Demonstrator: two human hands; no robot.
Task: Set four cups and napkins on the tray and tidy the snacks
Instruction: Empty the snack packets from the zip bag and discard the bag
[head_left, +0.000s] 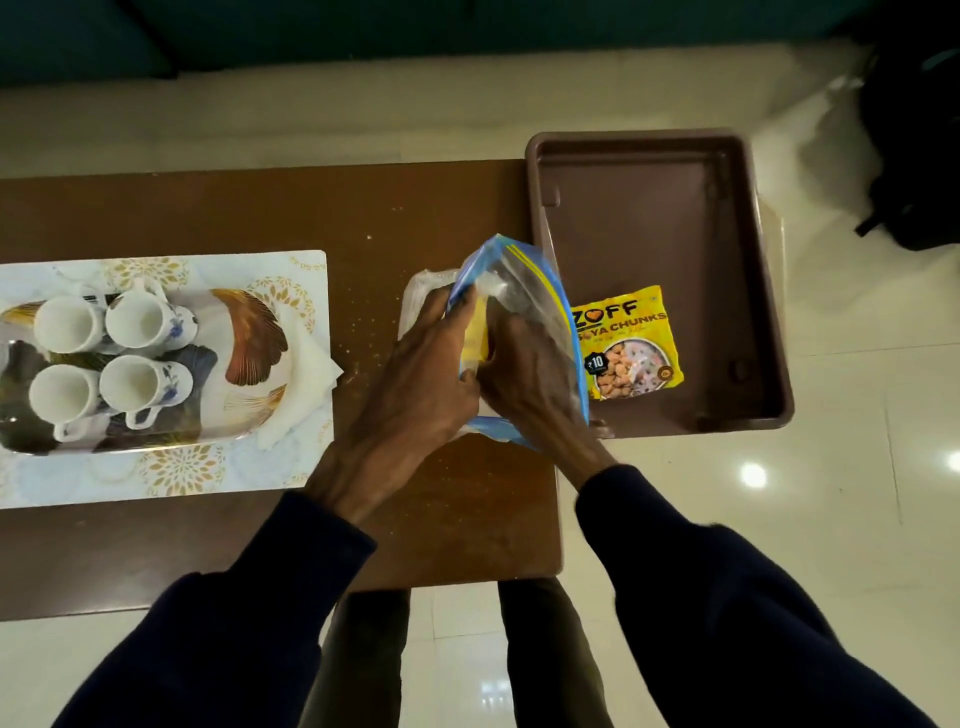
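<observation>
While both dark sleeves reach in from the near edge, the left hand (423, 384) pinches the mouth of a clear zip bag (524, 312) and the right hand (524, 369) is inside it; its grip cannot be told. A yellow snack (475, 338) sits between them. The bag's long axis runs away from the person. Just right lies the brown bin (649, 208), largely open, holding a soya packet (626, 345). Far left, four cups (127, 317) and napkins (311, 364) rest on the tray (249, 332).
</observation>
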